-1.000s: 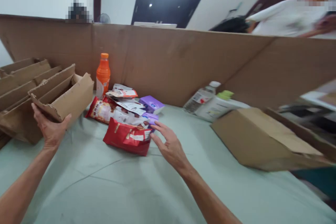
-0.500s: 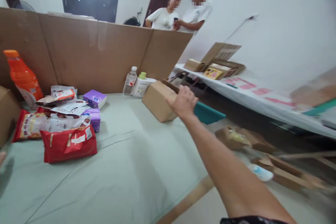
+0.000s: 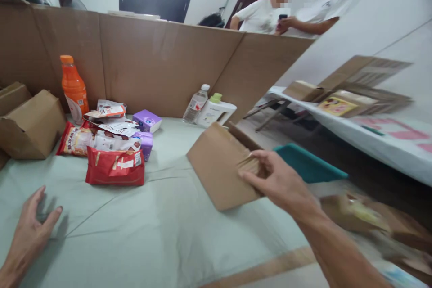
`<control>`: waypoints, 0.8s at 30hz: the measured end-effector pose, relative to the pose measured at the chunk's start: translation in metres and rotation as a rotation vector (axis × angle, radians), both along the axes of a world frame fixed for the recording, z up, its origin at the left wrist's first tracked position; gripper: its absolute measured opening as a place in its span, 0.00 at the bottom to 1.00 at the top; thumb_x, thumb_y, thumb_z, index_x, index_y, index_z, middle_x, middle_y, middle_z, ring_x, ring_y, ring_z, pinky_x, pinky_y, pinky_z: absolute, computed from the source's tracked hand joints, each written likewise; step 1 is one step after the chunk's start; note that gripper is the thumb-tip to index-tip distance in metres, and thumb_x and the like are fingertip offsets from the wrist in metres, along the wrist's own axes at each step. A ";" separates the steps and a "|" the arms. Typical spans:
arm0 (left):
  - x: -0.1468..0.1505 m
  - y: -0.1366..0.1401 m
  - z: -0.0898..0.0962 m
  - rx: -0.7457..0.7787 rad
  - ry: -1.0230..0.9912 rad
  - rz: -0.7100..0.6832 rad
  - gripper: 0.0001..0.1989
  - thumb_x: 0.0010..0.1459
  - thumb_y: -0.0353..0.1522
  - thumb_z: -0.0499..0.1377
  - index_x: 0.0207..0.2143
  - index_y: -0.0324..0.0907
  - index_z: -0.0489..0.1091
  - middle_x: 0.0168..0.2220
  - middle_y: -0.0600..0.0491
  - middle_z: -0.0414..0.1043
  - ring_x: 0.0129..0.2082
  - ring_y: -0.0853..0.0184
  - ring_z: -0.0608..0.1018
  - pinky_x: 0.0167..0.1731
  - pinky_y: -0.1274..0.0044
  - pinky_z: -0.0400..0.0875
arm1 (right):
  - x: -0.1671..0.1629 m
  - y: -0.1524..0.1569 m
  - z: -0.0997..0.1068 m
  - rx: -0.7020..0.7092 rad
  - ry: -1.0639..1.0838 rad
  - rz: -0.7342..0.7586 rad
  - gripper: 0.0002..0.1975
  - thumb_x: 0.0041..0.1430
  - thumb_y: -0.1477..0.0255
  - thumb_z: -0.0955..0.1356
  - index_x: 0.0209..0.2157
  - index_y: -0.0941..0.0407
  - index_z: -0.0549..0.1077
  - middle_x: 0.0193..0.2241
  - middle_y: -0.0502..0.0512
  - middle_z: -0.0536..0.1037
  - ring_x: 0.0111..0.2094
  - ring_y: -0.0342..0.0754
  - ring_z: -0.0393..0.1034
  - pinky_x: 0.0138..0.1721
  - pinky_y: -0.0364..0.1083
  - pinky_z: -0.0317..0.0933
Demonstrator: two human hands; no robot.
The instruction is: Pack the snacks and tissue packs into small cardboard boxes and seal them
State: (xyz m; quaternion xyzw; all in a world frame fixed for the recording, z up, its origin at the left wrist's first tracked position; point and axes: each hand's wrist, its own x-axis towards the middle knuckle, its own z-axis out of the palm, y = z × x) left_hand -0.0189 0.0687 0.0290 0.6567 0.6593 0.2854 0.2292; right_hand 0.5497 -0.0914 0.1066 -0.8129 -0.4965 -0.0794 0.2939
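My right hand pinches the edge of a brown cardboard box at the table's right side; the box is tilted and its flaps stand up. My left hand hovers over the green-covered table at the left, thumb and fingers apart, holding nothing. Between the hands lies a red snack package. Behind it are a red-and-yellow food packet, several white pouches and two purple tissue packs. An orange bottle stands at the back left.
A clear water bottle and a white jug with a green cap stand by the cardboard wall. Another carton sits at left. A teal bin is beyond the table's right edge. Two people stand behind the wall.
My right hand has drawn the cardboard box nearer and tilted it. My left hand has come further into view at the left. The whole view has swung leftward.
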 end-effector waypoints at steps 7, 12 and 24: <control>0.061 -0.077 0.017 0.400 -0.068 -0.572 0.34 0.67 0.43 0.61 0.72 0.57 0.56 0.71 0.46 0.61 0.68 0.44 0.69 0.64 0.47 0.70 | -0.143 -0.086 0.054 0.116 0.018 0.615 0.11 0.63 0.82 0.66 0.36 0.50 0.73 0.30 0.50 0.79 0.31 0.45 0.77 0.34 0.41 0.69; 0.076 -0.087 0.030 0.067 -0.291 -0.882 0.62 0.54 0.55 0.71 0.78 0.56 0.34 0.79 0.40 0.38 0.76 0.35 0.52 0.69 0.41 0.55 | -0.188 -0.087 0.079 -0.061 0.204 0.973 0.13 0.69 0.80 0.64 0.31 0.52 0.73 0.27 0.51 0.77 0.30 0.44 0.73 0.33 0.43 0.68; 0.139 -0.041 0.028 -0.323 -0.528 -1.276 0.76 0.43 0.63 0.71 0.77 0.42 0.30 0.77 0.33 0.40 0.77 0.36 0.45 0.74 0.46 0.38 | -0.178 -0.086 0.087 -0.333 0.477 0.935 0.15 0.76 0.63 0.64 0.49 0.52 0.81 0.38 0.56 0.86 0.36 0.46 0.83 0.38 0.41 0.75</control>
